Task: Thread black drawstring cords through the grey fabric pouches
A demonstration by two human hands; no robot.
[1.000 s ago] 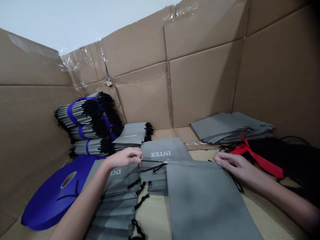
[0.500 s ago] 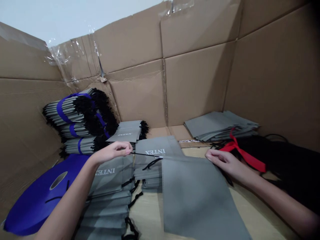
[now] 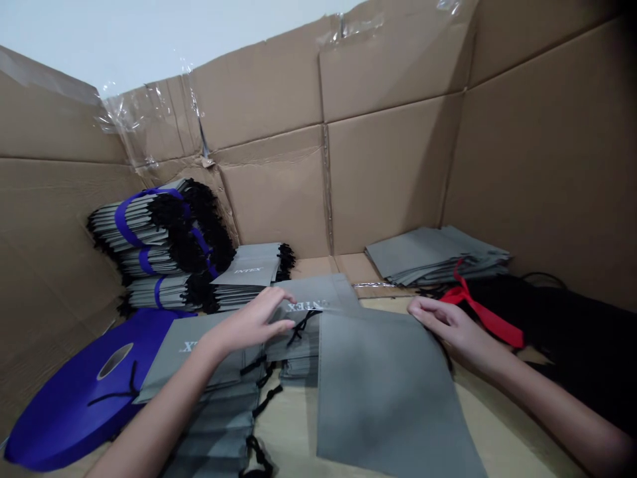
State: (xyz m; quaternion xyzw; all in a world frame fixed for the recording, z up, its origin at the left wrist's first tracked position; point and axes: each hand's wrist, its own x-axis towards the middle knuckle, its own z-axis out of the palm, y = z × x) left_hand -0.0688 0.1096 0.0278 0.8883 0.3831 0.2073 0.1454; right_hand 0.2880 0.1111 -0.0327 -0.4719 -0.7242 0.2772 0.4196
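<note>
A grey fabric drawstring bag (image 3: 388, 392) hangs at the centre right, its plain side toward me. My right hand (image 3: 444, 323) is closed on its upper right corner, and a dark cord shows beneath that hand. From the bag's upper left corner a black drawstring (image 3: 301, 326) trails loose. Just left of that cord, my left hand (image 3: 256, 322) is open, thumb and fingers apart and nothing held. Behind it lies a stack of grey bags printed INTEX (image 3: 343, 290). More grey bags with knotted black cords (image 3: 213, 411) lie in an overlapping row below my left forearm.
A blue ribbon roll (image 3: 64, 405) lies at the left. Behind it rise bag bundles tied with blue bands (image 3: 127, 226). Flat grey pieces (image 3: 423, 255) are stacked at the back right, near a red ribbon (image 3: 485, 315) and black cords (image 3: 572, 345). Cardboard walls (image 3: 393, 166) surround the table.
My left hand has let go of the black drawstring, opened and moved right toward the bag. The cord's end now hangs loose. My right hand keeps its hold on the corner.
</note>
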